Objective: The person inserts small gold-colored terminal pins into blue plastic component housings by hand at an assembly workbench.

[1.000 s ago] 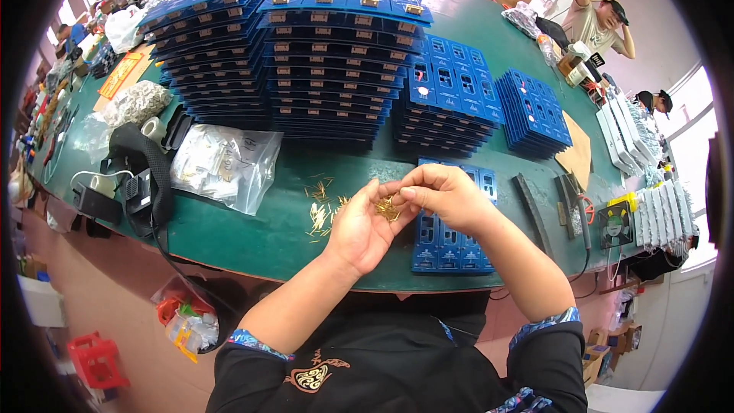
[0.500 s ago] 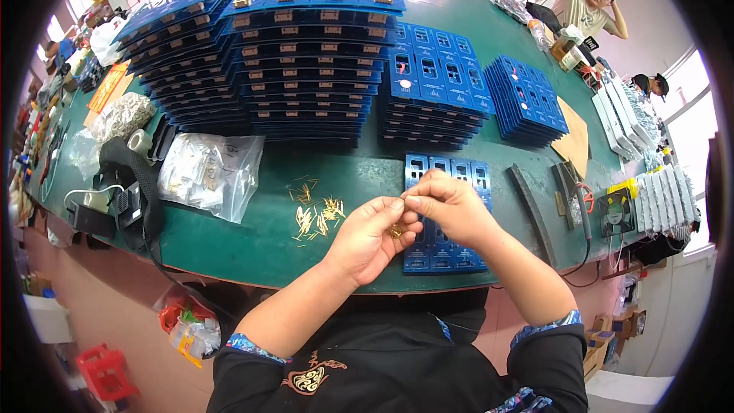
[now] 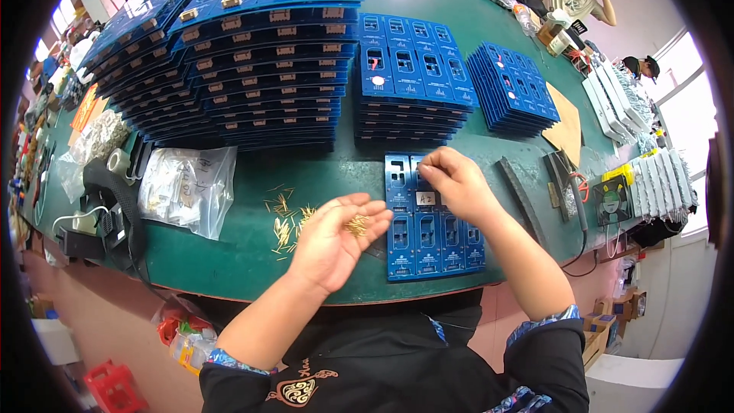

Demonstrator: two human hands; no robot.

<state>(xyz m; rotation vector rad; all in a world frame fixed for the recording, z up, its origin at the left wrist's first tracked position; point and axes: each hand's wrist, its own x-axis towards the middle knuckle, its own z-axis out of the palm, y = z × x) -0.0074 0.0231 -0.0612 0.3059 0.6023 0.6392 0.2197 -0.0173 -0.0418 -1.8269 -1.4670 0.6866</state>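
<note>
Left hand (image 3: 332,233): palm up, just left of the blue board panel (image 3: 401,241). Fingers extended and loosely cupped, wide rather than pinched, with a small heap of gold pins (image 3: 356,225) on them. Right hand (image 3: 462,187): over the upper part of the same panel, palm down, thumb and index finger brought narrowly together. Not discernible: any pin between the tips, any contact with the panel. Panel position: flat on the green tabletop (image 3: 321,172), near the front edge, with rows of dark cut-outs and a small white label (image 3: 425,199) just beside the right hand. Loose pins (image 3: 284,233): scattered on the tabletop, left of the left hand and partly behind it.

Surroundings: at far left, a clear plastic bag (image 3: 183,191) with pale contents. Behind the pins, tall board stacks (image 3: 275,61); to their right, a medium stack (image 3: 417,69), then a smaller stack (image 3: 520,88). Right of the panel, a dark bar (image 3: 524,203), set at an angle; farther right, a small black fan (image 3: 613,199) beside pale ribbed bars (image 3: 664,187).
</note>
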